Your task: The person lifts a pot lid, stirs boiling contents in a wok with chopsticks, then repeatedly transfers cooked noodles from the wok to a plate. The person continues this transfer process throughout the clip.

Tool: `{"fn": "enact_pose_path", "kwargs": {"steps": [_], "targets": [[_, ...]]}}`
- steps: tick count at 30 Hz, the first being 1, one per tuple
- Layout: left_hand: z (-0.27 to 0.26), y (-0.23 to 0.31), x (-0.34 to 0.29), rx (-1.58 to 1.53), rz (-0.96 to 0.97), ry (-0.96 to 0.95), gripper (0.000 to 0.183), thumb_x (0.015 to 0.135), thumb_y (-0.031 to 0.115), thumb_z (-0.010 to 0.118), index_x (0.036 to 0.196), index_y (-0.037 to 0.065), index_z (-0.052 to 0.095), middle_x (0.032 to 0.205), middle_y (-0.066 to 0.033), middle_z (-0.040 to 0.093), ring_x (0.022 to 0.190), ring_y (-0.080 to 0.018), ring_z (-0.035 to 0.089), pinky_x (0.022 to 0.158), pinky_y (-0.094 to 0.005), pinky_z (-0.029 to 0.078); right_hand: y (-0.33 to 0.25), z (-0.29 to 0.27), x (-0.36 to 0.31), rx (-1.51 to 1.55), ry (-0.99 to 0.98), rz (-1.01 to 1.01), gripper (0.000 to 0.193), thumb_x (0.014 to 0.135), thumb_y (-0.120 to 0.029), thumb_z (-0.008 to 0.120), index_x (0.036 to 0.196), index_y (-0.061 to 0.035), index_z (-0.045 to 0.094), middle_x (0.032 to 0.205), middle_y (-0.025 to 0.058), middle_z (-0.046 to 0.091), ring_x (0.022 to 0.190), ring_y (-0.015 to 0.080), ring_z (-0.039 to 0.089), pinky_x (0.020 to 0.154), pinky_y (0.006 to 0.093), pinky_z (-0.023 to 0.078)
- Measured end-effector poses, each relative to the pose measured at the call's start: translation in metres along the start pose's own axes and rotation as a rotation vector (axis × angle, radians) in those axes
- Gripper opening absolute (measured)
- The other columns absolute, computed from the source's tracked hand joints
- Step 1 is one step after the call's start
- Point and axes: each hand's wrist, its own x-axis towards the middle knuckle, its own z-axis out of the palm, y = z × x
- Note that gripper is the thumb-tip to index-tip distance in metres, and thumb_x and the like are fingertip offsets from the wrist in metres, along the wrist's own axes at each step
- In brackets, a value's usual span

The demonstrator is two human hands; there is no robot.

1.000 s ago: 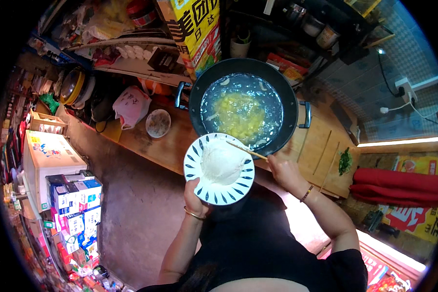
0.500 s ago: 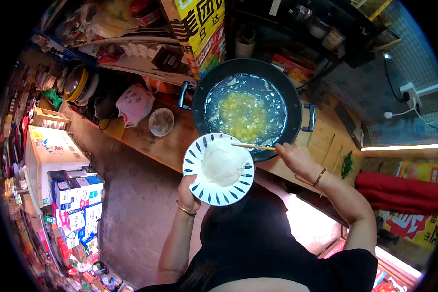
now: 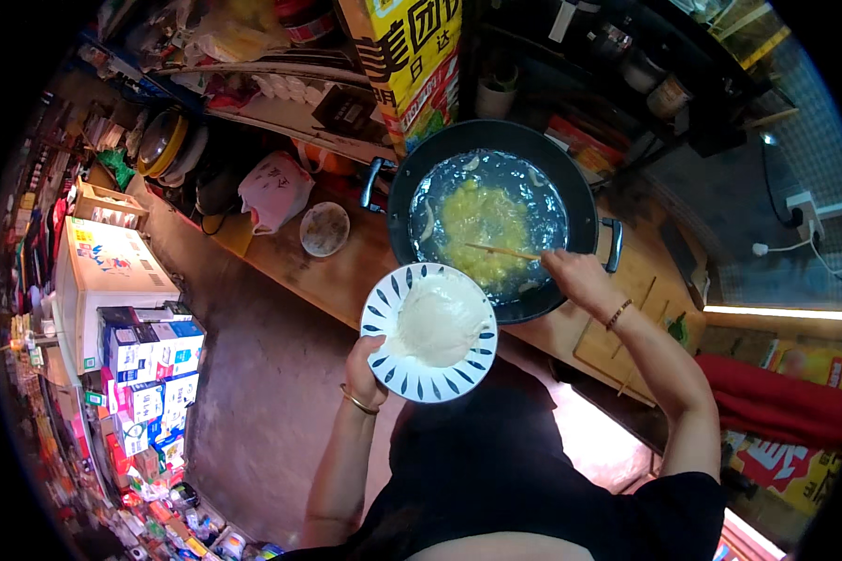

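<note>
My left hand (image 3: 366, 366) grips the left edge of a white plate (image 3: 425, 385) with dark leaf-shaped marks round its rim. A smooth white mound, dough or thick batter (image 3: 440, 323), lies on it. At the near side of the dark pot (image 3: 583, 210), the plate slightly overlaps the rim. Fingers closed, my right hand (image 3: 580, 280) holds thin wooden chopsticks (image 3: 503, 251) over the pot, tips pointing left. Whether the tips touch the liquid, I cannot tell. Inside, the clear liquid (image 3: 440, 192) has a yellow, bubbly patch in the middle and several pale slivers.
Left of the pot, a small bowl (image 3: 325, 230) and a white plastic bag (image 3: 276, 194) rest on the wooden counter (image 3: 281, 279). A cutting board (image 3: 608, 348) lies at right, near green leaves (image 3: 678, 329). Stacked boxes (image 3: 150, 369) stand on the left.
The chopsticks have moved from the mound on the plate to over the pot, with my right hand going slightly up and right. The whole view has shifted a little.
</note>
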Motion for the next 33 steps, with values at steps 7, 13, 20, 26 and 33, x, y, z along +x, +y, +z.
{"fn": "enact_pose_path", "kwargs": {"steps": [7, 13, 20, 26, 33], "targets": [[0.007, -0.005, 0.004, -0.028, 0.010, 0.046, 0.050, 0.080, 0.021, 0.047, 0.123, -0.004, 0.043, 0.118, -0.0150, 0.054, 0.106, -0.0261, 0.054, 0.092, -0.0363, 0.042, -0.011, 0.035, 0.025, 0.005, -0.146, 0.149, 0.013, 0.076, -0.008, 0.050, 0.075, -0.0027, 0.062, 0.073, 0.0169, 0.063, 0.068, 0.0309, 0.064, 0.058, 0.0401, 0.051], [0.020, 0.002, -0.005, -0.039, 0.060, 0.016, 0.045, 0.090, 0.030, 0.047, 0.121, -0.002, 0.045, 0.116, -0.0116, 0.055, 0.104, -0.0213, 0.054, 0.090, -0.0324, 0.042, -0.033, -0.025, -0.012, -0.032, -0.104, 0.320, 0.012, 0.078, -0.012, 0.052, 0.075, -0.0029, 0.060, 0.070, 0.0170, 0.061, 0.065, 0.0335, 0.061, 0.057, 0.0421, 0.049], [0.035, 0.007, -0.011, 0.012, 0.078, -0.015, 0.050, 0.094, 0.036, 0.039, 0.127, -0.001, 0.040, 0.125, -0.0129, 0.049, 0.112, -0.0221, 0.050, 0.094, -0.0334, 0.039, -0.118, -0.081, -0.059, 0.285, -0.112, 0.115, 0.020, 0.085, -0.022, 0.051, 0.075, -0.0040, 0.053, 0.065, 0.0153, 0.058, 0.061, 0.0330, 0.059, 0.052, 0.0440, 0.046], [0.040, 0.005, -0.014, -0.050, 0.078, -0.029, 0.052, 0.093, 0.037, 0.039, 0.129, -0.001, 0.038, 0.127, -0.0149, 0.047, 0.113, -0.0254, 0.049, 0.096, -0.0358, 0.039, -0.160, -0.062, -0.060, 0.326, -0.304, 0.019, 0.013, 0.082, -0.015, 0.048, 0.082, -0.0031, 0.053, 0.071, 0.0152, 0.059, 0.064, 0.0330, 0.060, 0.054, 0.0433, 0.047], [0.021, 0.006, -0.005, 0.051, 0.098, -0.050, 0.050, 0.093, 0.033, 0.043, 0.128, -0.002, 0.038, 0.123, -0.0142, 0.050, 0.110, -0.0225, 0.052, 0.093, -0.0334, 0.041, -0.165, -0.035, -0.024, 0.503, -0.033, 0.188, 0.013, 0.083, -0.013, 0.052, 0.078, -0.0011, 0.054, 0.072, 0.0186, 0.059, 0.065, 0.0376, 0.058, 0.058, 0.0468, 0.047]]}}
